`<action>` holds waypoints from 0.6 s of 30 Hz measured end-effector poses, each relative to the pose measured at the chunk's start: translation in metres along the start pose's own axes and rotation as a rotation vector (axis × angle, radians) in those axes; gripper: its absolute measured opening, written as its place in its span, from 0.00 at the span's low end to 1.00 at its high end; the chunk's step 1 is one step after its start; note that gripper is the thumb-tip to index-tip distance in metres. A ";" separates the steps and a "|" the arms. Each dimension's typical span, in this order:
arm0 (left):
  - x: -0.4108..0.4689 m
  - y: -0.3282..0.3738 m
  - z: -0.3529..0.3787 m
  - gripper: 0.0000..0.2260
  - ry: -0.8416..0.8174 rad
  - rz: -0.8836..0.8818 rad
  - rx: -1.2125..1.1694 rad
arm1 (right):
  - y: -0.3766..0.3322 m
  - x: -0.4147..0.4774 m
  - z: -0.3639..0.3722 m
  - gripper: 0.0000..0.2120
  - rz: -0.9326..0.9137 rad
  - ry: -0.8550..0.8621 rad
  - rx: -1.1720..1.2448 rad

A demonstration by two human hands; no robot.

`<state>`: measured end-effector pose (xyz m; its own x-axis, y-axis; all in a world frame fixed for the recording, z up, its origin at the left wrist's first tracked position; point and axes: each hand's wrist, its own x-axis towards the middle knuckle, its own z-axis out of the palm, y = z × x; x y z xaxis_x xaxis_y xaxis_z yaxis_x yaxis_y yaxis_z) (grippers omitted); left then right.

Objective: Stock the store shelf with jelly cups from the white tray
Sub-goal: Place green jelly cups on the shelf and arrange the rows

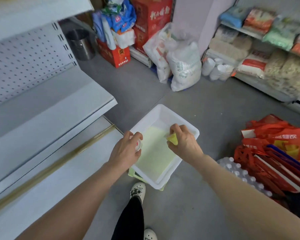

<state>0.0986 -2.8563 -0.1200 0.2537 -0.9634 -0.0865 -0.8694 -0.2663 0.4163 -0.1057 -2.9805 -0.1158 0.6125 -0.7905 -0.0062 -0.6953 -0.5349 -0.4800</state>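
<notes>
Holding one cup per hand over the white tray: left hand grips a red-and-white jelly cup, right hand pinches a yellow jelly cup; pick-up step looks done, next move likely needs both carried left and set upright on the store shelf.

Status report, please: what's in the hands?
Left hand grips red-and-white jelly cup. Right hand pinches yellow jelly cup. Both over white tray. Nothing blocks shelf.

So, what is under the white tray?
A pale green object sticks out at the near edge of the white tray, and green shows through its floor. The tray covers the rest, so what it is cannot be told.
</notes>
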 end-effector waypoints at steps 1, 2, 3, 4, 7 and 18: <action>-0.016 0.000 -0.012 0.20 0.020 -0.023 -0.017 | -0.013 -0.004 -0.006 0.17 -0.056 0.023 -0.017; -0.032 -0.001 -0.025 0.22 0.040 -0.049 -0.041 | -0.028 -0.007 -0.011 0.17 -0.108 0.042 -0.040; -0.047 -0.002 -0.037 0.24 0.061 -0.071 -0.064 | -0.043 -0.008 -0.016 0.17 -0.159 0.057 -0.064; -0.061 -0.004 -0.049 0.24 0.086 -0.087 -0.081 | -0.059 -0.009 -0.020 0.17 -0.207 0.072 -0.076; -0.104 -0.016 -0.080 0.24 0.141 -0.134 -0.080 | -0.114 -0.014 -0.030 0.16 -0.311 0.109 -0.032; -0.282 -0.119 -0.167 0.28 0.416 -0.311 0.006 | -0.333 -0.057 -0.007 0.18 -0.695 0.183 -0.023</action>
<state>0.2009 -2.5476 0.0057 0.6468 -0.7451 0.1627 -0.7281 -0.5397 0.4227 0.0882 -2.7600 0.0505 0.8449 -0.3014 0.4419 -0.1768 -0.9371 -0.3011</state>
